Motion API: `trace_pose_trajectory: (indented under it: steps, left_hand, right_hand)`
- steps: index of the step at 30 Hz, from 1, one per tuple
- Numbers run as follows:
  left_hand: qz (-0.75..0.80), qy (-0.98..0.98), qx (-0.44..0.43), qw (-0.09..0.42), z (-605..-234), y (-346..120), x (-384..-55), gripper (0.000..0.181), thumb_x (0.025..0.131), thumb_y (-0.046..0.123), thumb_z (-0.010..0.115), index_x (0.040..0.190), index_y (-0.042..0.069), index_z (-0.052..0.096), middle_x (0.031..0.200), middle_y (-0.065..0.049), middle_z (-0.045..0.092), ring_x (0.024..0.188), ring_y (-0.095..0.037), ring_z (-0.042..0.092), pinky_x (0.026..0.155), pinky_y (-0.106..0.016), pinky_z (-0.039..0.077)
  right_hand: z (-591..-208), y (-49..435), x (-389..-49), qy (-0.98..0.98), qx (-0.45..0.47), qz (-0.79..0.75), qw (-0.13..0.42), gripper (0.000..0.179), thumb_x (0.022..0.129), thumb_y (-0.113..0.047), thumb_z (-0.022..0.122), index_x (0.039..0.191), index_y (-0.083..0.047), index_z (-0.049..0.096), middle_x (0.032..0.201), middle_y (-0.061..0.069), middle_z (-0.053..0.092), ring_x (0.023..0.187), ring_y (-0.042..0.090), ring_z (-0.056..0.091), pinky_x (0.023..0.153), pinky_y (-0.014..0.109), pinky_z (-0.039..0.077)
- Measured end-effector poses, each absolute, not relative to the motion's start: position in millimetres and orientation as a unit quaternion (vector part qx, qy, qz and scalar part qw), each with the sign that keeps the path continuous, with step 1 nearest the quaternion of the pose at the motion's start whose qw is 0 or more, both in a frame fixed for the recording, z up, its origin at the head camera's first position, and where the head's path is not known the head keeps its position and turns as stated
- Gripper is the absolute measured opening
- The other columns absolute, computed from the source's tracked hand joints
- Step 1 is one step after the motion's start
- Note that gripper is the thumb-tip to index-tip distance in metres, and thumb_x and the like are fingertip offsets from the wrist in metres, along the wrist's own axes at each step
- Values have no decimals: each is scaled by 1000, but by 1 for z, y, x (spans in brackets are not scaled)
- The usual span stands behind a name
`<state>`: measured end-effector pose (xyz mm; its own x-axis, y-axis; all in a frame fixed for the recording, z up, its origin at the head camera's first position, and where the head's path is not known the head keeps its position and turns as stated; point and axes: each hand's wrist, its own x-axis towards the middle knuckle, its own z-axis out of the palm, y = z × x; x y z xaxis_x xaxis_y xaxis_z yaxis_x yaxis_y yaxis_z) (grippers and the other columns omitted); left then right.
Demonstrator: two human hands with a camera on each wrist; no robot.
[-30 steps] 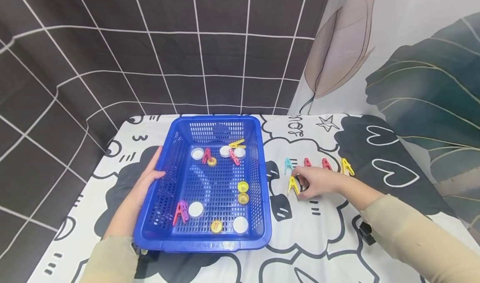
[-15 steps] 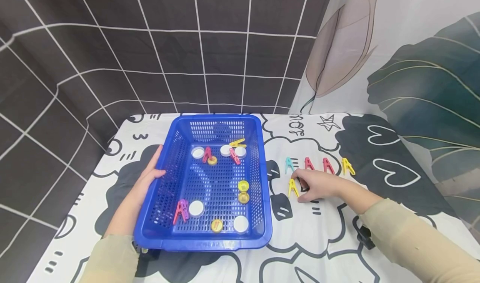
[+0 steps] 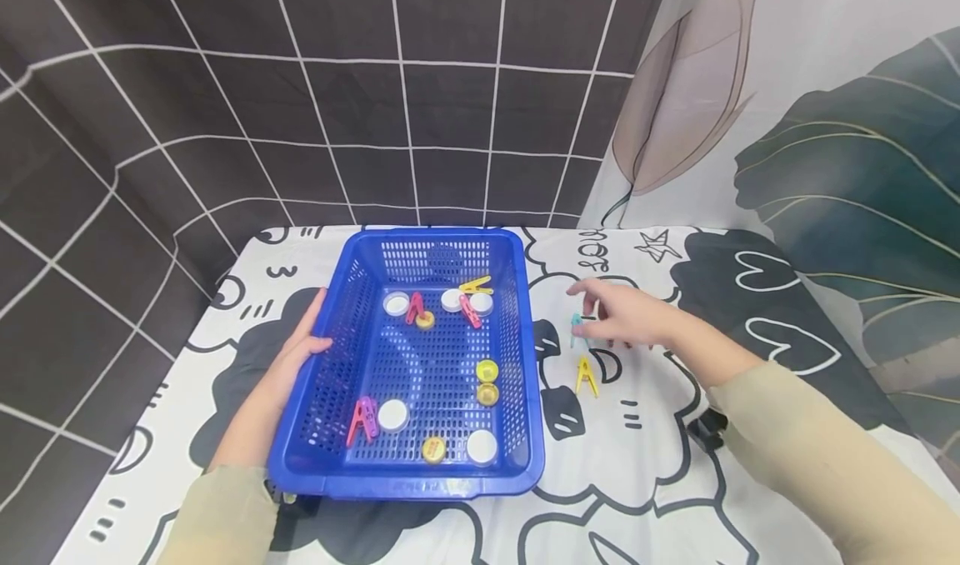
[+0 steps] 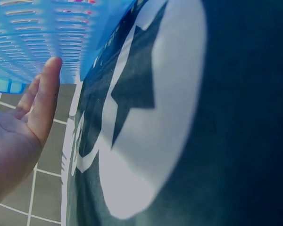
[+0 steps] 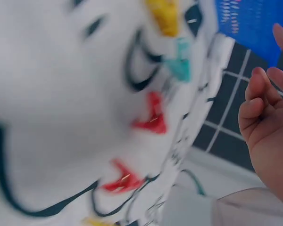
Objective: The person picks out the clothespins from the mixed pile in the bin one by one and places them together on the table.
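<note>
My left hand [image 3: 296, 355] rests against the left side of a blue plastic basket [image 3: 405, 488]. In the left wrist view its extended fingers [image 4: 47, 96] lie along the slotted wall. My right hand [image 3: 628, 313] hovers over the patterned cloth right of the basket, fingers spread and holding nothing. Below its thumb is a teal clothespin [image 3: 576, 325], partly covered. A yellow clothespin [image 3: 587, 375] stands nearer the front. Hidden behind the hand in the head view, two red clothespins, one [image 5: 153, 115] and another [image 5: 124, 181], appear in the right wrist view with a second yellow one [image 5: 99, 221].
Inside the basket lie several white caps, such as one at the front [image 3: 482, 447], and yellow caps [image 3: 487, 371]. Pink, purple [image 3: 368, 416] and yellow [image 3: 476, 285] clothespins are among them. A dark tiled-pattern backdrop [image 3: 442, 107] rises behind the cloth.
My right hand has let go of the yellow clothespin, leaving it on the cloth, and moved up and back over the teal one. The left hand and basket have stayed put.
</note>
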<state>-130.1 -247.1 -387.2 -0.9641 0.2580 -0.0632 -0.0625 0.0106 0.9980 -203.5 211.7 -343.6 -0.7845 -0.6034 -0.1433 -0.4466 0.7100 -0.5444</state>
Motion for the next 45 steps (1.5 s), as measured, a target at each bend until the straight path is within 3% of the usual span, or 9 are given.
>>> trace_pose_trajectory:
  steps: [7,19,33,45]
  left_hand:
    - [705,696,76,110,-389,-247,-130,75,89,2,32,151,24,-5,155,-18,0,137,-44,9,100,-19,35]
    - [703,700,78,101,-388,-246,-130,75,88,1,32,151,21,-5,155,-20,0,137,-45,11,98,-17,36]
    - [712,689,86,101,-390,-245,-130,76,88,0,32,151,19,-5,155,-19,-1,138,-43,8,102,-18,33]
    - [705,698,81,101,-389,-245,-130,75,88,0,33,150,15,-5,156,-17,-1,139,-40,6,102,-16,31]
  right_hand:
    - [-328,178,-217,911,-316,-237,115,55,85,-32,67,129,-4,48,99,8,59,75,15,55,66,30,48]
    - [-315,139,-220,902,-331,-252,116,54,84,-32,67,128,-5,50,95,3,59,75,15,56,65,30,49]
    - [-311,90,-222,903,-353,-223,100,50,83,-30,66,124,-5,53,94,7,62,78,17,57,68,29,50]
    - [-315,57,-224,910,-361,-174,107,47,84,-22,65,124,-2,52,100,11,64,88,20,59,82,34,50]
